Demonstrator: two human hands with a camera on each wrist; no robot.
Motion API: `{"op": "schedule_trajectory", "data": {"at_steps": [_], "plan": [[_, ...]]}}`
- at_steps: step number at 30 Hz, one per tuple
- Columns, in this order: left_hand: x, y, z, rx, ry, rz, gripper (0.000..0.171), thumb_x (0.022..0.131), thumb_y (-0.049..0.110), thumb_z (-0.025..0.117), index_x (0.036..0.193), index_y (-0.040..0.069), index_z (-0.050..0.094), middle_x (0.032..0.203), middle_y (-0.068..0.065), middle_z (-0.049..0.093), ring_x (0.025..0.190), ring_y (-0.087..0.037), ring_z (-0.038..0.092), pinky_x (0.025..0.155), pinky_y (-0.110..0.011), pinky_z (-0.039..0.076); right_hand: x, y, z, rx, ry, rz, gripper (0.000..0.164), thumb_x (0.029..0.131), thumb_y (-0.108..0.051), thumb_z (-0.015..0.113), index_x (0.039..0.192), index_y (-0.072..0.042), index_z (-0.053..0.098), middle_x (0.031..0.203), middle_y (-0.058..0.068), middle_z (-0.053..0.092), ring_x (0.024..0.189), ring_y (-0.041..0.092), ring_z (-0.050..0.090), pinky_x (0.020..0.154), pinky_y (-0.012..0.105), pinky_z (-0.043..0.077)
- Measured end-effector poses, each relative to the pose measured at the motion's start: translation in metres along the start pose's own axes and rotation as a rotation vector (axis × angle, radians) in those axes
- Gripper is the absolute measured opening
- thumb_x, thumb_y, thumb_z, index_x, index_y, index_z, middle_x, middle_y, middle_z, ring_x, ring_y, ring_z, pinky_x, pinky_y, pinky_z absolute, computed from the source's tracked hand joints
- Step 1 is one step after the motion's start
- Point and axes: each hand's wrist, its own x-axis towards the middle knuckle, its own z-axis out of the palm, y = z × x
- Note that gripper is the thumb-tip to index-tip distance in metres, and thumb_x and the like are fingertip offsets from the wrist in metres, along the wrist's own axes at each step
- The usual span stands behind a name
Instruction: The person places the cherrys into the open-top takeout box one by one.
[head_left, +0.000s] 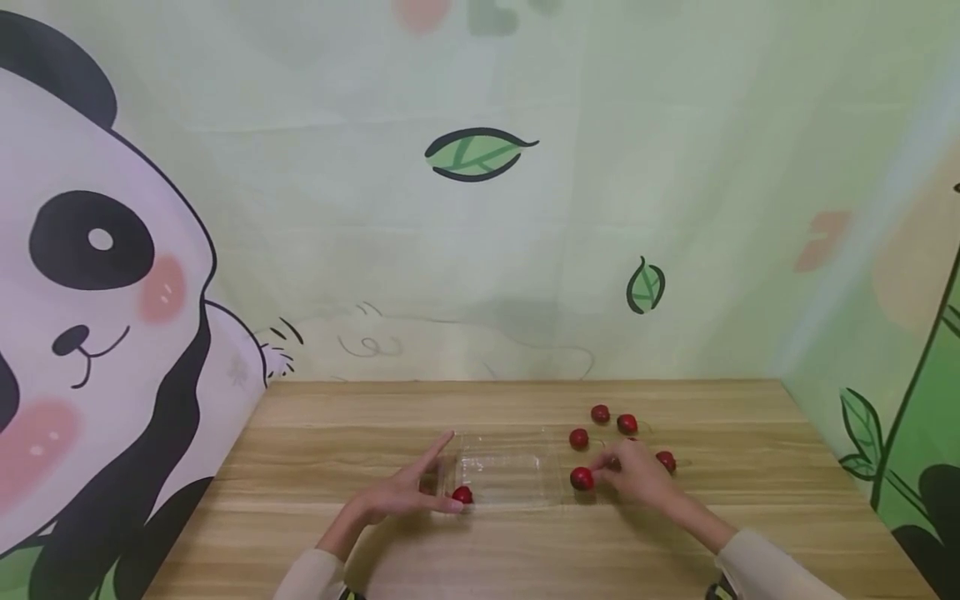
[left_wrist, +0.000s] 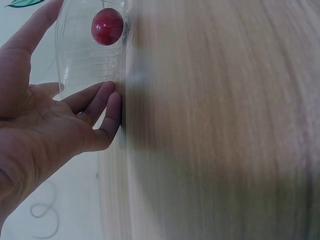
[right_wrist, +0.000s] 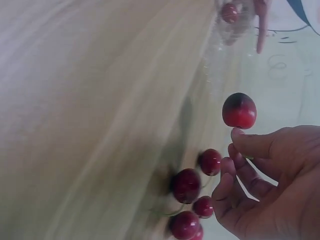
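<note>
A clear plastic box lies on the table with one cherry inside, near its left front corner. My left hand holds the box's left end, the thumb along the front and the other fingers round the end and back. Just past the box's right edge, my right hand pinches a dark red cherry at its stem end, between thumb and fingertips. The right wrist view shows this cherry raised above the wood. Several loose cherries lie behind and beside the right hand, one partly hidden by it.
The wood-grain table ends at a fabric backdrop printed with a panda and leaves. Behind the right hand, a cherry lies farthest back, and another cherry sits to the right with its stem outward.
</note>
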Motion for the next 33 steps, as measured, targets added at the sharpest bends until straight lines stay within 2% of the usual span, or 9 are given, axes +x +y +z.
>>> {"op": "schedule_trajectory", "data": {"at_steps": [4, 10, 19, 25, 31, 33], "plan": [[0.000, 0.000, 0.000, 0.003, 0.006, 0.007, 0.111, 0.087, 0.032, 0.082, 0.166, 0.032, 0.004, 0.167, -0.026, 0.022, 0.155, -0.049, 0.016, 0.120, -0.076, 0.013, 0.007, -0.008, -0.007, 0.033, 0.049, -0.030, 0.003, 0.090, -0.007, 0.075, 0.089, -0.005, 0.078, 0.085, 0.002, 0.076, 0.071, 0.007, 0.060, 0.058, 0.018, 0.049], [0.000, 0.001, 0.001, 0.012, 0.008, 0.010, 0.112, 0.086, 0.033, 0.082, 0.166, 0.031, 0.003, 0.166, -0.027, 0.025, 0.155, -0.049, 0.019, 0.120, -0.075, 0.015, 0.019, -0.021, -0.003, 0.033, 0.081, -0.080, 0.005, 0.091, -0.011, 0.075, 0.091, -0.008, 0.079, 0.086, 0.001, 0.077, 0.075, 0.006, 0.063, 0.063, 0.017, 0.051], [0.001, 0.001, 0.002, 0.012, 0.020, 0.010, 0.114, 0.086, 0.031, 0.083, 0.166, 0.027, 0.003, 0.165, -0.028, 0.026, 0.154, -0.049, 0.022, 0.120, -0.074, 0.017, 0.044, -0.052, 0.018, 0.059, -0.017, -0.116, 0.009, 0.093, -0.010, 0.073, 0.091, -0.007, 0.081, 0.083, 0.001, 0.075, 0.068, 0.001, 0.054, 0.058, 0.017, 0.047], [0.000, 0.003, 0.002, 0.013, 0.020, -0.005, 0.116, 0.084, 0.032, 0.084, 0.166, 0.025, 0.001, 0.165, -0.030, 0.024, 0.153, -0.051, 0.021, 0.119, -0.076, 0.017, 0.059, -0.072, 0.037, 0.060, -0.095, -0.151, 0.010, 0.093, -0.007, 0.071, 0.092, -0.004, 0.080, 0.087, 0.007, 0.078, 0.066, 0.002, 0.052, 0.059, 0.016, 0.045], [0.000, 0.004, 0.002, 0.006, 0.017, -0.011, 0.116, 0.085, 0.033, 0.083, 0.166, 0.025, 0.001, 0.166, -0.031, 0.021, 0.153, -0.051, 0.020, 0.118, -0.077, 0.018, 0.073, -0.085, 0.054, 0.068, -0.171, -0.225, 0.011, 0.092, -0.003, 0.071, 0.087, 0.003, 0.078, 0.076, 0.015, 0.076, 0.055, 0.000, 0.043, 0.052, 0.014, 0.035], [0.001, 0.004, 0.002, 0.005, 0.019, -0.010, 0.116, 0.085, 0.033, 0.084, 0.166, 0.025, 0.001, 0.165, -0.032, 0.021, 0.153, -0.051, 0.020, 0.118, -0.076, 0.018, 0.077, -0.089, 0.059, 0.059, -0.178, -0.246, 0.010, 0.091, -0.002, 0.071, 0.084, 0.003, 0.077, 0.073, 0.013, 0.074, 0.054, 0.000, 0.043, 0.051, 0.013, 0.035]]}}
